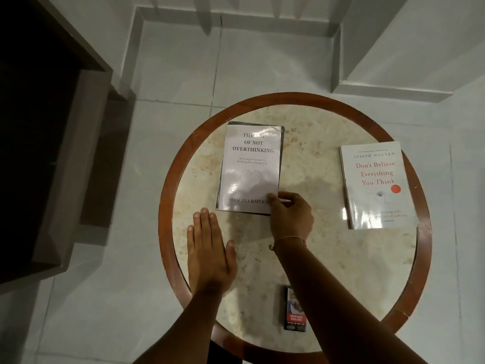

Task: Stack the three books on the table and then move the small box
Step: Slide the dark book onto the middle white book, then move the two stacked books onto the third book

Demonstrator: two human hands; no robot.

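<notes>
A white book titled "The Art of Not Overthinking" (250, 166) lies flat on the round marble table (328, 248), left of centre; a dark edge shows along its right and bottom sides, perhaps another book beneath. My right hand (290, 215) pinches its near right corner. My left hand (210, 248) rests flat on the table, fingers together, just below the book's near left corner. A second white book, "Don't Believe Everything You Think" (378, 185), lies at the table's right edge. The small dark box (292, 310) sits near the front edge, partly hidden by my right forearm.
The table has a brown wooden rim (168, 185). A dark wooden cabinet (52, 143) stands to the left on the grey tiled floor. White steps (393, 82) rise beyond the table at the back right.
</notes>
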